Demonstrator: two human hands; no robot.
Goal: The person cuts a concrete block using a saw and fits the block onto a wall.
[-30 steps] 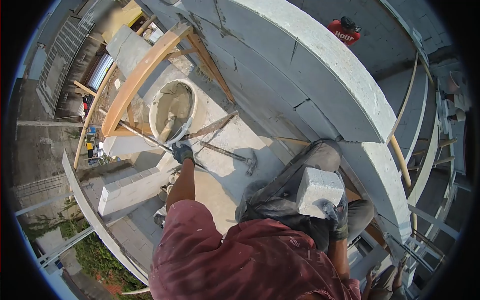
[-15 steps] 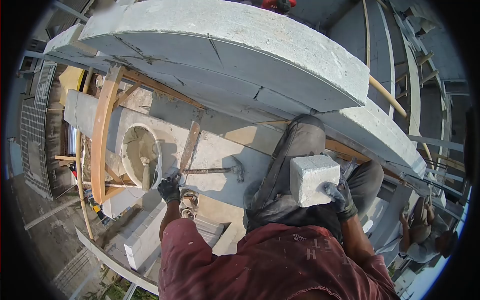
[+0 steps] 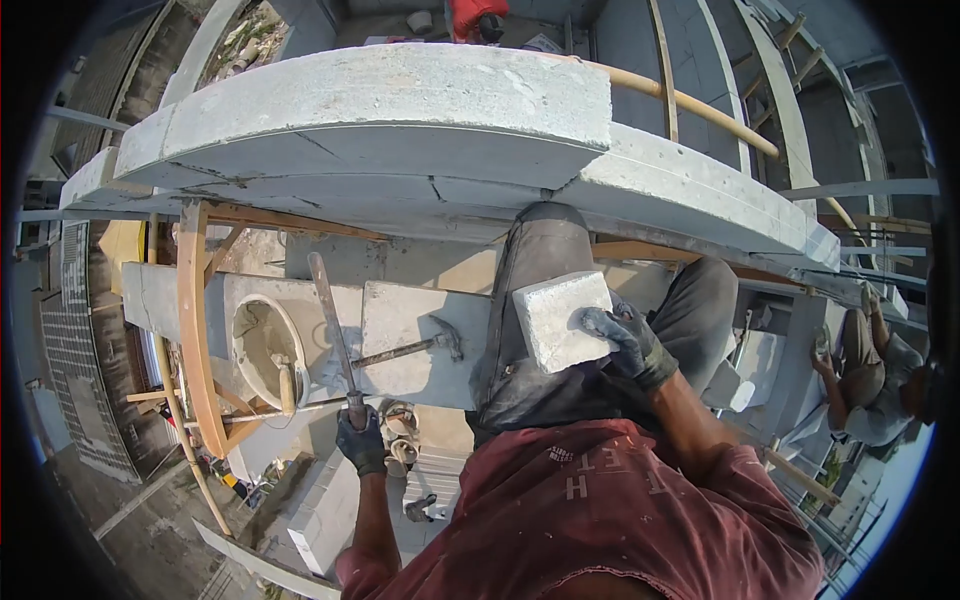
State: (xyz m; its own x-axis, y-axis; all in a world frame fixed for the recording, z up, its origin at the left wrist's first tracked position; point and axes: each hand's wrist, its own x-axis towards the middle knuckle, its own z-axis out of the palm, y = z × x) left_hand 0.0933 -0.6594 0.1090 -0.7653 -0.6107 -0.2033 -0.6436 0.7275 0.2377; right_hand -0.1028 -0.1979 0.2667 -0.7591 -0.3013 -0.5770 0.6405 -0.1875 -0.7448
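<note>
My left hand [image 3: 361, 441], in a dark glove, is closed round the handle of a long flat blade tool [image 3: 331, 312], which points away from me. My right hand [image 3: 632, 345], gloved too, grips a pale block [image 3: 565, 320] by its right side, above my lap. A hammer [image 3: 410, 349] lies on the grey slab between the blade and my knee. Left of the blade stands a round bucket [image 3: 245, 350] of mortar, with a handled tool [image 3: 287, 388] resting inside it.
A curved block wall [image 3: 380, 92] runs across in front of my knees. A wooden frame [image 3: 192, 330] stands left of the bucket. One person in red [image 3: 470, 18] is beyond the wall; another person [image 3: 875, 385] is at the far right.
My left hand has taken hold of the blade tool and raised it off the slab. The block in my right hand has tilted. The view has turned, bringing the wall across the top.
</note>
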